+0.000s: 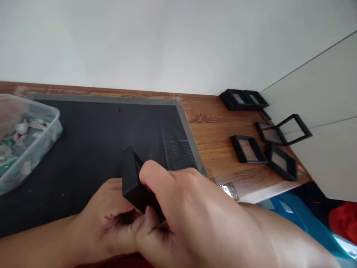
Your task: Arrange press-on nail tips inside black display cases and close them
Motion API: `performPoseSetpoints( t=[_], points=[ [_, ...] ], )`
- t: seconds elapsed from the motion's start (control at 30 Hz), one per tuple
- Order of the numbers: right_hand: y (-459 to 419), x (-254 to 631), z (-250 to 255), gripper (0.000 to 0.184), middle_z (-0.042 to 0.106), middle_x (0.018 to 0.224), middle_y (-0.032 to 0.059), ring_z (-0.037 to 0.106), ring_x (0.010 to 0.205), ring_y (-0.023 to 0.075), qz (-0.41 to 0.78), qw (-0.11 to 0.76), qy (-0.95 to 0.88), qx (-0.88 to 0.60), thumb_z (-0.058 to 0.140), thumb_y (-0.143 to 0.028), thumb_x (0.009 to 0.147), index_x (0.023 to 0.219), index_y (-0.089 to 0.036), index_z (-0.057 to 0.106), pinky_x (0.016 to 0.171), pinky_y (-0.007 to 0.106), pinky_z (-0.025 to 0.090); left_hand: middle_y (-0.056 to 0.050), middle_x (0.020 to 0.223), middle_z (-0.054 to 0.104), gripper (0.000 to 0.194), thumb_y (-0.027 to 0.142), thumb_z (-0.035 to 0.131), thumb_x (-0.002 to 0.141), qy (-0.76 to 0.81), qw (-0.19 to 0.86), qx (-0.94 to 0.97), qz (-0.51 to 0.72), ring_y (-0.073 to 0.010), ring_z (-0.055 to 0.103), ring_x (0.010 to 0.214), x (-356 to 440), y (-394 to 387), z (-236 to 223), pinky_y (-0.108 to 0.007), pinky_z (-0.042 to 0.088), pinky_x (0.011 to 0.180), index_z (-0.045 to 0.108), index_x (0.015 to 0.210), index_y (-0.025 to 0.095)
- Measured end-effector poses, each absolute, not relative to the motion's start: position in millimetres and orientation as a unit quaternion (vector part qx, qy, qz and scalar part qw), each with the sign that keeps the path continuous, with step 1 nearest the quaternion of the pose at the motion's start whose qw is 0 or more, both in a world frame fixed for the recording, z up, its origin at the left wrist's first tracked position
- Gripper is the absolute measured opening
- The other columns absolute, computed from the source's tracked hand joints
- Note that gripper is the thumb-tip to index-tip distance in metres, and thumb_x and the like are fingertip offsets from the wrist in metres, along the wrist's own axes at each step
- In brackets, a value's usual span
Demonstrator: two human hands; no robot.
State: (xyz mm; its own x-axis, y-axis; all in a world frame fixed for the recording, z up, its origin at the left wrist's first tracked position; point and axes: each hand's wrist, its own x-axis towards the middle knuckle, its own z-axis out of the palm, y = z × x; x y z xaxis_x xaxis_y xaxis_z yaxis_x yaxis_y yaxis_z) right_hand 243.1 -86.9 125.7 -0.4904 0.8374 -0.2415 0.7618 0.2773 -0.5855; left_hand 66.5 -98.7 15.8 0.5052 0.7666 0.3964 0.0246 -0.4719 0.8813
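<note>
A small black frame (130,175) is held tilted over the near part of a dark mat, gripped from both sides. My left hand (108,219) is closed on its left and lower side. Across its right side, my right hand (178,212) is closed too, with the index finger reaching over the edge and the thumb pressing below. The fingers hide much of the frame, and I cannot see what is inside it.
The dark mat (106,130) is taped to a wooden table (206,130). At left stands a clear plastic box (41,149) with small colourful pieces. Several similar black frames lie at right, one opened out (295,130). A white wall (139,44) rises behind.
</note>
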Motion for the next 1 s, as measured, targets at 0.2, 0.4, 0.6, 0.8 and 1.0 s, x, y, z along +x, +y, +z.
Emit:
performPoseSetpoints(
  t=[0.2,0.4,0.6,0.8,1.0],
  points=[
    [-87,247,129,0.023,0.036,0.057,-0.01,0.018,0.05,0.0084,0.307,0.039,-0.819,-0.483,0.065,-0.019,0.081,0.084,-0.024,0.044,0.045,0.028,0.014,0.003,0.051,0.058,0.043,0.026,0.054,0.104,0.256,0.438,0.746,0.432,-0.0083,0.051,0.047,71,-100,17,-0.021,0.037,0.05,0.048,0.062,0.02],
    [-84,258,118,0.013,0.059,0.069,-0.0047,0.041,0.055,0.011,0.388,0.066,-0.818,-0.418,0.057,-0.018,0.1,0.09,-0.024,0.05,0.052,0.03,0.022,0.002,0.07,0.07,0.012,0.017,0.059,0.097,0.302,0.424,0.724,0.453,-0.0114,0.063,0.059,55,-102,13,-0.023,0.05,0.06,0.066,0.09,0.024],
    [-75,260,103,0.023,0.057,0.069,-0.0063,0.042,0.056,0.0103,0.445,0.078,-0.801,-0.392,0.051,-0.026,0.113,0.09,-0.024,0.047,0.056,0.031,0.023,0.002,0.088,0.08,0.023,0.013,0.055,0.099,0.361,0.478,0.663,0.449,-0.0101,0.075,0.074,48,-100,21,-0.017,0.061,0.071,0.074,0.102,0.025],
    [-72,265,104,0.018,0.051,0.067,-0.0078,0.04,0.055,0.0101,0.478,0.064,-0.801,-0.355,0.05,-0.026,0.114,0.096,-0.023,0.051,0.054,0.03,0.023,0.002,0.065,0.07,0.017,0.016,0.057,0.086,0.373,0.522,0.641,0.422,-0.01,0.065,0.058,50,-95,29,-0.017,0.058,0.059,0.067,0.074,0.021],
    [-69,269,98,0.018,0.049,0.064,-0.0094,0.038,0.051,0.0086,0.532,0.091,-0.771,-0.338,0.052,-0.026,0.113,0.095,-0.023,0.051,0.051,0.028,0.024,0.002,0.059,0.064,0.016,0.018,0.057,0.084,0.381,0.514,0.648,0.413,-0.0102,0.06,0.051,51,-91,30,-0.018,0.055,0.053,0.061,0.07,0.021]
  ],
)
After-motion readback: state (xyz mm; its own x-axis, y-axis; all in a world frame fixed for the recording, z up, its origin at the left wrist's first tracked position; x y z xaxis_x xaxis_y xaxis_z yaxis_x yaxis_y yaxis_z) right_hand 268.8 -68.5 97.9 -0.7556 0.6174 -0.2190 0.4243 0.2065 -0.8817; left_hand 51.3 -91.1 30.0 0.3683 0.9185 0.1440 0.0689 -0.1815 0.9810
